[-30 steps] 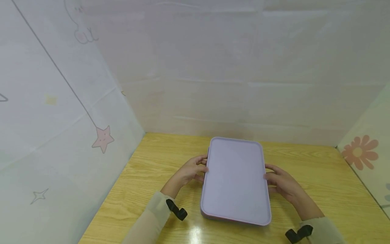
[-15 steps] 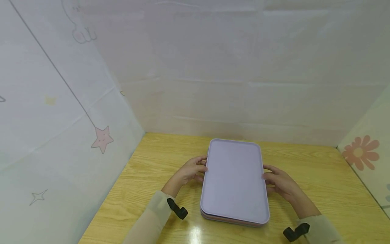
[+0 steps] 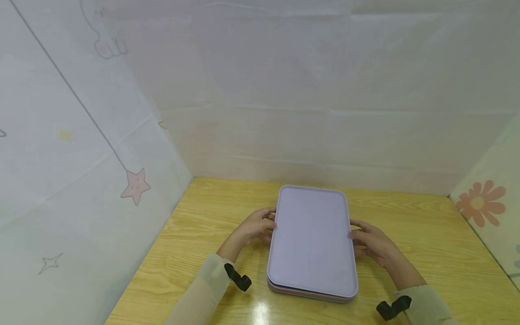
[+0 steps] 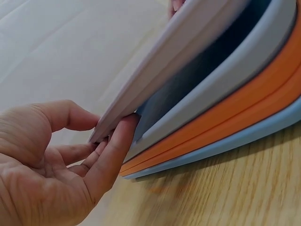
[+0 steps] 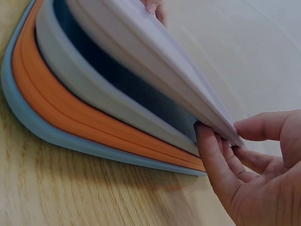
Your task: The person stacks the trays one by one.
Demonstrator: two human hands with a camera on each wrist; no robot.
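Note:
A lilac rectangular tray (image 3: 313,239) lies lengthwise on top of a stack. My left hand (image 3: 253,228) pinches its left long edge, thumb on the rim and fingers underneath. On the opposite edge my right hand (image 3: 375,243) grips it the same way. Both wrist views show a wedge of dark space between the lilac tray and the grey tray (image 5: 103,99) below, so the top one is raised at that side. Under the grey one come an orange tray (image 5: 51,103) and a light blue tray (image 5: 47,133), which rests on the wood.
The stack stands on a wood-grain table (image 3: 203,203). White sheeting (image 3: 284,113) rises behind it. A patterned side wall with a pink star (image 3: 136,186) is at left, another with an orange flower (image 3: 480,203) at right.
The lilac tray has shifted slightly left and its near edge away from me, with the right hand following it left. More of the lower trays' near edges shows now. Both hands keep their grip.

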